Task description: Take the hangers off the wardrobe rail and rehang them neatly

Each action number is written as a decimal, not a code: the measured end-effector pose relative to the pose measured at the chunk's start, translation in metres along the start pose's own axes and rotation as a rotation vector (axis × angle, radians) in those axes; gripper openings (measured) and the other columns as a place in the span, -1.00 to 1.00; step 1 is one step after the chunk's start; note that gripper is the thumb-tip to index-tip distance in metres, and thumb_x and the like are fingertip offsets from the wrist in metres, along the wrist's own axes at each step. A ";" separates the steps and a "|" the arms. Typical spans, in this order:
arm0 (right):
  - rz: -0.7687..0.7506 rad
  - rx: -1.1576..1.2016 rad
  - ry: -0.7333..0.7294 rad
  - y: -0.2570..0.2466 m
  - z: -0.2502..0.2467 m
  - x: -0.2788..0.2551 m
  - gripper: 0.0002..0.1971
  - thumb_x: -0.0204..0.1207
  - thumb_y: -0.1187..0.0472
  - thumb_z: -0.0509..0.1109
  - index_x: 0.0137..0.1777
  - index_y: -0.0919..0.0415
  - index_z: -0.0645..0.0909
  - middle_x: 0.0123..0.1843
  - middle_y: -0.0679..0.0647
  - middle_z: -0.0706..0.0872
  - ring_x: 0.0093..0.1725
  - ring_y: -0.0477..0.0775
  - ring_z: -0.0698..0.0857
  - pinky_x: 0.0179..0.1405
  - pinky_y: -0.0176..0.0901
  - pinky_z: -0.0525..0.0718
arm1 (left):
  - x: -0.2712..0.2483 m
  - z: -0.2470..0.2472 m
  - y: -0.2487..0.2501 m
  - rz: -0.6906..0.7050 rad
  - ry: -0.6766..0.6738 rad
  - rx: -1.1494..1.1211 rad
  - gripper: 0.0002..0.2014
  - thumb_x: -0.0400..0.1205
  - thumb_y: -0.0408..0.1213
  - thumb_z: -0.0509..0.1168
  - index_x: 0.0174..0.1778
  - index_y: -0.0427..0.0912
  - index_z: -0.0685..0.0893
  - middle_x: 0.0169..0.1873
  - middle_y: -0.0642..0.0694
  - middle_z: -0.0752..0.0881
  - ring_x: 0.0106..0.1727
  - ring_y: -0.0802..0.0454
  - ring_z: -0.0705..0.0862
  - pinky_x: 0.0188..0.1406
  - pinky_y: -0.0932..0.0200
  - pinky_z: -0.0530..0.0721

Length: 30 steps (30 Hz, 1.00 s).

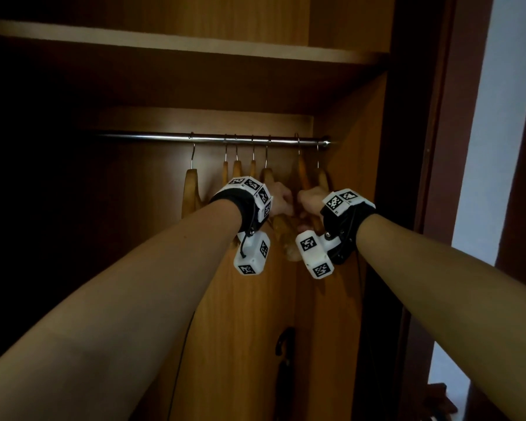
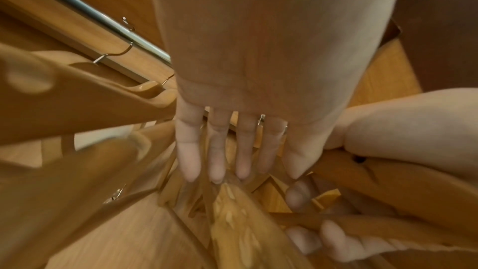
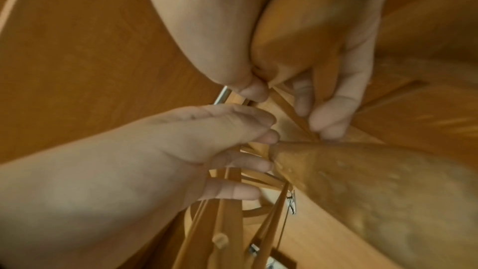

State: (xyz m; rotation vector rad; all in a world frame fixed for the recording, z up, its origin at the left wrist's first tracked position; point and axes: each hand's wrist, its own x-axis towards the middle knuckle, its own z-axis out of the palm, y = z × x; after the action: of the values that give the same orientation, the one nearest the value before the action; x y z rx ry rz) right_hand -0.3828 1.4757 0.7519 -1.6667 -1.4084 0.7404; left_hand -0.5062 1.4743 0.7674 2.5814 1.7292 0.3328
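Note:
Several wooden hangers [image 1: 190, 189] hang by wire hooks on a metal rail [image 1: 213, 137] inside the wardrobe. My left hand [image 1: 281, 199] reaches in among the middle hangers. Its fingers [image 2: 217, 150] are straight and spread, pushed between the hanger arms just under the rail [image 2: 103, 19]. My right hand [image 1: 310, 199] is close beside it on the right. The right thumb and fingers [image 3: 331, 118] curl round the broad shoulder of one wooden hanger [image 3: 297, 38]. Whether that hanger's hook is still on the rail is hidden by the hands.
A wooden shelf [image 1: 195, 47] runs just above the rail. The wardrobe's side panel [image 1: 365, 153] stands close on the right, near the last hanger. A dark curved handle [image 1: 286, 341] hangs low in the wardrobe. The left part of the rail is bare.

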 end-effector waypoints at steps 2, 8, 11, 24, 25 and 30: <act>-0.015 -0.012 -0.028 -0.001 -0.004 -0.006 -0.80 0.65 0.19 0.18 0.02 0.30 0.58 0.04 0.27 0.75 0.04 0.29 0.75 0.11 0.14 0.74 | -0.001 -0.001 0.006 -0.016 -0.013 -0.008 -0.54 0.56 0.11 0.32 0.38 0.14 0.56 0.41 -0.26 0.47 0.25 -0.31 0.62 0.28 -0.19 0.64; -0.001 0.021 -0.044 0.005 -0.015 -0.017 -0.70 0.67 0.20 0.18 0.25 0.40 0.56 0.08 0.32 0.73 0.07 0.39 0.75 0.09 0.20 0.77 | -0.009 0.001 0.019 -0.050 -0.018 -0.025 -0.55 0.57 0.09 0.32 0.39 0.13 0.56 0.44 -0.27 0.45 0.27 -0.29 0.61 0.32 -0.16 0.62; 0.012 -0.020 0.002 0.004 -0.018 -0.025 -0.74 0.67 0.22 0.20 0.27 0.32 0.54 0.16 0.35 0.71 0.06 0.37 0.72 0.10 0.19 0.73 | -0.016 0.004 0.024 -0.050 -0.017 -0.047 -0.57 0.54 0.09 0.33 0.34 0.15 0.58 0.45 -0.25 0.44 0.28 -0.25 0.60 0.33 -0.15 0.61; -0.139 -0.361 0.148 0.012 -0.035 -0.062 -0.46 0.45 0.15 0.41 0.44 0.25 0.49 0.06 0.22 0.73 -0.10 0.19 0.71 -0.14 -0.04 0.71 | -0.059 0.000 0.032 0.088 0.155 -0.489 -0.82 0.66 -0.24 0.29 0.14 -0.09 0.70 -0.07 -0.19 0.78 -0.04 -0.06 0.78 -0.02 -0.09 0.81; -0.140 -0.370 0.152 0.011 -0.036 -0.068 -0.47 0.43 0.12 0.41 0.41 0.22 0.51 0.06 0.21 0.73 -0.04 0.22 0.73 -0.01 0.03 0.74 | -0.064 -0.002 0.032 0.104 0.157 -0.519 -0.85 0.65 -0.26 0.28 0.10 -0.07 0.70 -0.03 -0.18 0.77 -0.02 -0.06 0.78 -0.03 -0.10 0.81; -0.191 -0.415 0.196 0.002 -0.037 -0.114 -0.70 0.50 0.05 0.35 0.17 0.14 0.68 0.05 0.13 0.76 0.01 0.18 0.75 0.14 0.07 0.74 | -0.089 -0.007 0.024 0.159 0.198 -0.628 -0.88 0.65 -0.27 0.27 0.04 -0.04 0.69 0.00 -0.12 0.76 -0.05 -0.01 0.77 -0.04 -0.08 0.81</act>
State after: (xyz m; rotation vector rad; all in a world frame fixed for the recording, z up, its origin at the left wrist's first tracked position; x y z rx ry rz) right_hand -0.3739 1.3562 0.7607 -1.8206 -1.6259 0.1755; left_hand -0.5178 1.3831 0.7623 2.2625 1.1893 0.9825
